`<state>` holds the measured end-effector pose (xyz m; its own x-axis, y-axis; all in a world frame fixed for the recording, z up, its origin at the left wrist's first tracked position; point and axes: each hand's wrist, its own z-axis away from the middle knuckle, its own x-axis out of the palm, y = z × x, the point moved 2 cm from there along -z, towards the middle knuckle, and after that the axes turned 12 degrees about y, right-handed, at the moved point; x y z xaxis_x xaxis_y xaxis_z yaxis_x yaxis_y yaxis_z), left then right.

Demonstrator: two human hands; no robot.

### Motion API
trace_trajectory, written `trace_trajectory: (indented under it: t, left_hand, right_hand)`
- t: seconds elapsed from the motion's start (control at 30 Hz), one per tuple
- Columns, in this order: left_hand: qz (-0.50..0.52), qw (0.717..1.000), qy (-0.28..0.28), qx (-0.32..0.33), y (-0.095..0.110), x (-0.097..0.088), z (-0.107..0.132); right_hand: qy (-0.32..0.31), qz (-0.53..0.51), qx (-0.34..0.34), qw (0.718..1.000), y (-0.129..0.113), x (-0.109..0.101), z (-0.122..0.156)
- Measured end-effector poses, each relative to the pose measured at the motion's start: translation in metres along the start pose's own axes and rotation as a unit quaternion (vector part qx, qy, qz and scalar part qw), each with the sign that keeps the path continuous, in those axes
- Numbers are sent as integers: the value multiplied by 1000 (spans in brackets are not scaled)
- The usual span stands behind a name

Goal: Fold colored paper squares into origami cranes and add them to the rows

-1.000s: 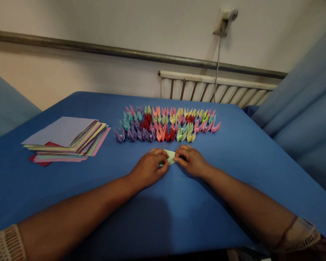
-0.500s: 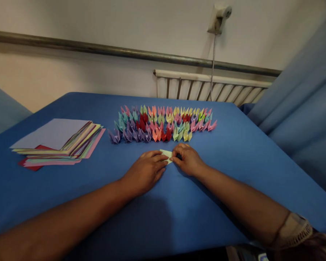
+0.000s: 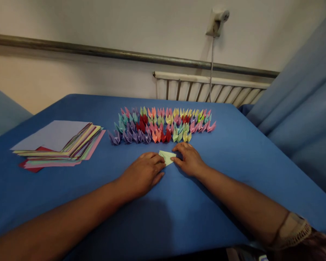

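Note:
A small pale green folded paper (image 3: 167,157) lies on the blue table (image 3: 233,163) between my two hands. My left hand (image 3: 142,173) rests flat beside it, fingers stretched out, fingertips touching its left edge. My right hand (image 3: 188,158) lies on the table at its right edge, fingers curled low against the paper. Just beyond the hands stand rows of several small folded paper figures (image 3: 163,125) in purple, red, pink, green and yellow.
A stack of coloured paper sheets (image 3: 59,144) lies at the left of the table. A railing (image 3: 206,87) and a wall with a mounted fitting and cord (image 3: 216,20) are behind. Blue curtain (image 3: 301,101) hangs at the right.
My left hand has flattened out from a pinch and slid slightly back. The green paper now shows more between the hands. The view has shifted a little to the right.

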<state>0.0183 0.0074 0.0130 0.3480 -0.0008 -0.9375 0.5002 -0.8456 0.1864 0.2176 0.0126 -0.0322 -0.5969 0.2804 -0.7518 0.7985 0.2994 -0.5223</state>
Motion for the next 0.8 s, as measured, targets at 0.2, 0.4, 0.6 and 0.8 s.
trace_trajectory:
  t: [0.2,0.4,0.6,0.8]
  left_hand:
    - [24,1000,-4,9,-3,-4,0]
    - [68,997,40,-13,-7,1,-3]
    - [98,993,61,-9,-13,6,-2]
    - [117,985,110,-61,-23,10,-1]
  right_hand:
    - [-3,13,3,1000,-2,0,0]
    - [-39,39,75,996,-17,-1,-10]
    - [-30,50,73,996,-22,3,-9]
    - [-23,61,69,996,-17,1,-5]
